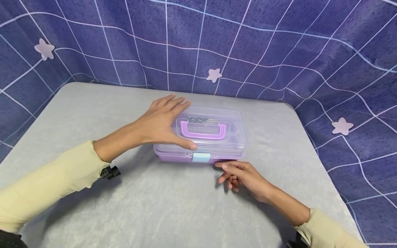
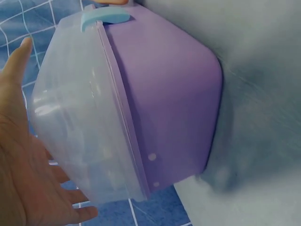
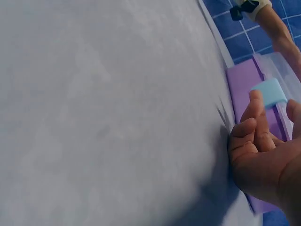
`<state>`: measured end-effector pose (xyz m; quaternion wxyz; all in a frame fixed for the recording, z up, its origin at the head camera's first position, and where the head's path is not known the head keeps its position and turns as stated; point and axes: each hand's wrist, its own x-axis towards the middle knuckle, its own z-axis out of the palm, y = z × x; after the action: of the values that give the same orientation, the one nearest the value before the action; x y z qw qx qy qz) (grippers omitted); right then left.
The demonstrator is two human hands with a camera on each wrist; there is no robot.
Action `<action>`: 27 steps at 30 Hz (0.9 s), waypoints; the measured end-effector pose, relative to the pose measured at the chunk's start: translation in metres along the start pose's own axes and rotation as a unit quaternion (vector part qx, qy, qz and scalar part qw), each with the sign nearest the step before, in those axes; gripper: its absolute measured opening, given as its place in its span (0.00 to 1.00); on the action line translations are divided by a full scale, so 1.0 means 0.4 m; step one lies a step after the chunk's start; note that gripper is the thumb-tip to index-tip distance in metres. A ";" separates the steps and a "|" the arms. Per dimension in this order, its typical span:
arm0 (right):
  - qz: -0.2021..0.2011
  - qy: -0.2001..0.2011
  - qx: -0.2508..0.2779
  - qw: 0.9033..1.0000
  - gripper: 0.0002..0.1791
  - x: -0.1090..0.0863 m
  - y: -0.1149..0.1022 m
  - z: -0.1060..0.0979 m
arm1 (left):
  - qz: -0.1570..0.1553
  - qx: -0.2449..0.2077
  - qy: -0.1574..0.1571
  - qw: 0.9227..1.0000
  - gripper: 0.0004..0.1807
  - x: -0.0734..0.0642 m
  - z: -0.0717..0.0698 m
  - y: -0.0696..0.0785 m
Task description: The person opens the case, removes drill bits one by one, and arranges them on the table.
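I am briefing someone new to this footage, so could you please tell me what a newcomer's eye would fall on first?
Probably the purple box on the grey table, with a pale-blue latch at its front. Next come the hands: the left hand spread over the box's left end, the right hand at its front edge, right of the latch. Behind, pale stars stand out on the blue curtain.

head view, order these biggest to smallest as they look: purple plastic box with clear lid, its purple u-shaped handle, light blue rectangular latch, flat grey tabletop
1. Flat grey tabletop
2. Purple plastic box with clear lid
3. Purple U-shaped handle
4. Light blue rectangular latch
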<state>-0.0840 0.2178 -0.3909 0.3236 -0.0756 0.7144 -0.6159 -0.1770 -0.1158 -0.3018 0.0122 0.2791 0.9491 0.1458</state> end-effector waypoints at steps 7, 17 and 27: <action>0.003 -0.016 0.055 0.998 0.32 0.033 -0.009 0.034 | 0.011 0.003 -0.019 1.000 0.80 0.011 0.011 0.015; 0.012 0.006 0.113 0.994 0.36 0.072 -0.018 0.084 | 0.017 0.029 -0.023 0.999 0.79 0.014 0.017 0.016; 0.026 0.088 0.173 0.981 0.34 0.087 -0.025 0.130 | 0.029 0.043 -0.007 0.999 0.77 0.017 0.028 0.010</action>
<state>-0.0853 0.1547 -0.3962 0.2832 0.0549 0.6244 -0.7259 -0.1795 -0.1059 -0.3112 0.0028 0.3080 0.9458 0.1029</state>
